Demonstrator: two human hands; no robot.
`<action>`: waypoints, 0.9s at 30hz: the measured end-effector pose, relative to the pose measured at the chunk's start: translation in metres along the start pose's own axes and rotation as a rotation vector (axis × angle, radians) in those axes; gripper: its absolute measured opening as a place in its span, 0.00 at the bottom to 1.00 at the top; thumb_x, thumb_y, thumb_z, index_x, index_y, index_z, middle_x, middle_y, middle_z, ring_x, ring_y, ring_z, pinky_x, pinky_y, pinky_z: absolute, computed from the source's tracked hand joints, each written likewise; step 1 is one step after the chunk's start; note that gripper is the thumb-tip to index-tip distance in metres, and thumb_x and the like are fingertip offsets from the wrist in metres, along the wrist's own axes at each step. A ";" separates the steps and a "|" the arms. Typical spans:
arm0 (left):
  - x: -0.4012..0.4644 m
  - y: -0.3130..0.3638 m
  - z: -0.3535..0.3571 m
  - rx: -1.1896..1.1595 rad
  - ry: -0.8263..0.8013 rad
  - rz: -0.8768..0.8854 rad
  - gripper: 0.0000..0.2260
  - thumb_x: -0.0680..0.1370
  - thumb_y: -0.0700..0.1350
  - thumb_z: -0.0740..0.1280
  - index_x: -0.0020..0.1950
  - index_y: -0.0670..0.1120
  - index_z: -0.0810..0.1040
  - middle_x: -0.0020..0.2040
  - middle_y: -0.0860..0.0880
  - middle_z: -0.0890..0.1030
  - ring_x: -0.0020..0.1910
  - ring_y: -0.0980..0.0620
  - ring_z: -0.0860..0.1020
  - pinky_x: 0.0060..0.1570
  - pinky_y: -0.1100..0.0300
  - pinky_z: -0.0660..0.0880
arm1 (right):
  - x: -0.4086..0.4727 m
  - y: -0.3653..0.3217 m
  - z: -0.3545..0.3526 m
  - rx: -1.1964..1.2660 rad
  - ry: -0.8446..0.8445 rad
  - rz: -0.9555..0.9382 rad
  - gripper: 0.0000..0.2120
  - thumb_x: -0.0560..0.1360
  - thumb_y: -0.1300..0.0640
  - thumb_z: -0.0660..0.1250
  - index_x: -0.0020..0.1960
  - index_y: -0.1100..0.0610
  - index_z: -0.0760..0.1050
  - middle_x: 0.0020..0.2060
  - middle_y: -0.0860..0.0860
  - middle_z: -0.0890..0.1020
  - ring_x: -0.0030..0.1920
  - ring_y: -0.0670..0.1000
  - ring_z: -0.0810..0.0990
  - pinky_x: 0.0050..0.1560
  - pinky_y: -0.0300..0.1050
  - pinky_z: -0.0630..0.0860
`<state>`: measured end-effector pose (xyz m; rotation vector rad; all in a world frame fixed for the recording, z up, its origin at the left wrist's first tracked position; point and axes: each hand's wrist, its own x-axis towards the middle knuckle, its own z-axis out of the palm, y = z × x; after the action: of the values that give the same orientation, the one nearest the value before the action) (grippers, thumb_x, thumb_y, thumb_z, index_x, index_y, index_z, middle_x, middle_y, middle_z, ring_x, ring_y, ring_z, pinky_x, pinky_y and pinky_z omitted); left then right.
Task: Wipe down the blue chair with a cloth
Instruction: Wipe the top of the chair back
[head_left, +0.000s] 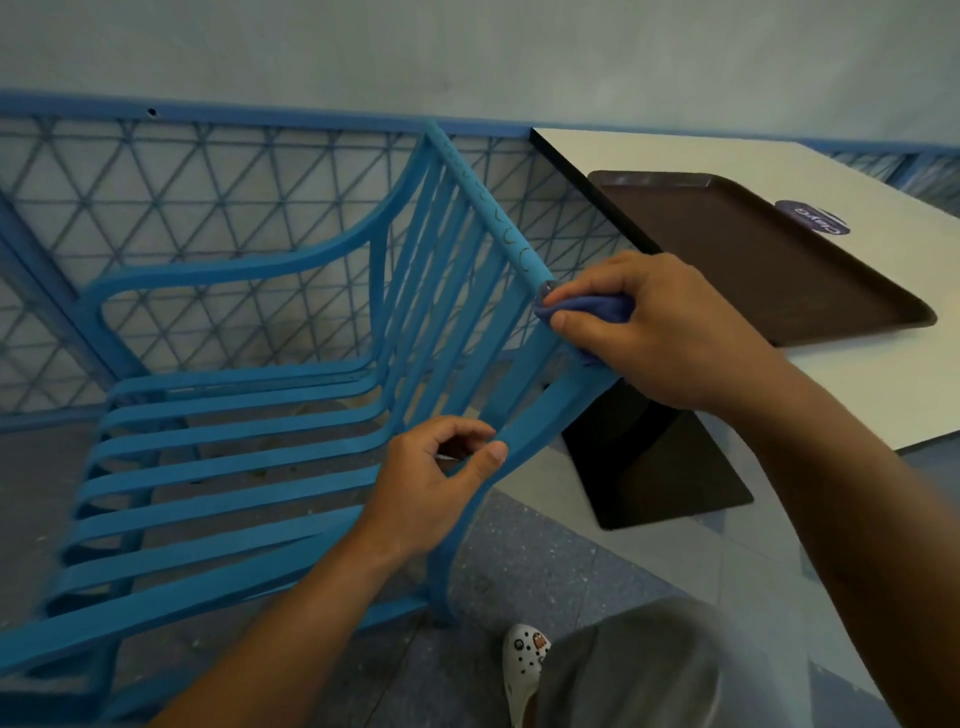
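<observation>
Beside the counter (675, 156), our right hand (660, 332) grips the cloth (587, 310) against the blue chair (234, 441); left-hand (431, 488) fingers curl around its armrest (540, 415).

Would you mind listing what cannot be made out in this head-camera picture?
- Cloth: mostly hidden inside the right hand; its size is unclear.
- Blue chair: the near front corner is cut off by the left and bottom edges.
- Sticker beside the brown tray: lettering too small and upside down.
- Shoe: partly hidden by the grey trouser leg.
</observation>
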<state>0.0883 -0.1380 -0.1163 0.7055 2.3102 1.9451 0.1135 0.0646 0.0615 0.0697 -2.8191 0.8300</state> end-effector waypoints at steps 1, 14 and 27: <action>0.003 0.000 0.000 -0.037 0.013 -0.023 0.13 0.73 0.57 0.72 0.53 0.52 0.83 0.46 0.54 0.84 0.49 0.56 0.83 0.47 0.61 0.80 | 0.000 0.000 -0.001 0.009 -0.003 0.005 0.07 0.78 0.51 0.72 0.54 0.44 0.85 0.44 0.37 0.81 0.45 0.34 0.80 0.40 0.29 0.77; 0.105 -0.005 0.013 0.042 -0.016 -0.049 0.11 0.82 0.48 0.66 0.63 0.48 0.79 0.46 0.58 0.80 0.43 0.65 0.78 0.45 0.72 0.72 | 0.017 -0.014 -0.006 -0.226 -0.075 0.024 0.08 0.78 0.48 0.70 0.56 0.42 0.83 0.43 0.40 0.79 0.45 0.41 0.78 0.47 0.42 0.78; 0.110 -0.012 0.004 -0.028 -0.123 -0.017 0.05 0.82 0.49 0.66 0.56 0.53 0.81 0.52 0.48 0.85 0.52 0.53 0.81 0.51 0.64 0.77 | 0.063 -0.013 0.010 -0.156 -0.008 0.135 0.11 0.78 0.47 0.69 0.56 0.52 0.76 0.47 0.46 0.79 0.49 0.49 0.79 0.46 0.47 0.75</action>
<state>-0.0125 -0.0956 -0.1005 0.7768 2.2063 1.8662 0.0517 0.0493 0.0735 -0.1425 -2.9106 0.6341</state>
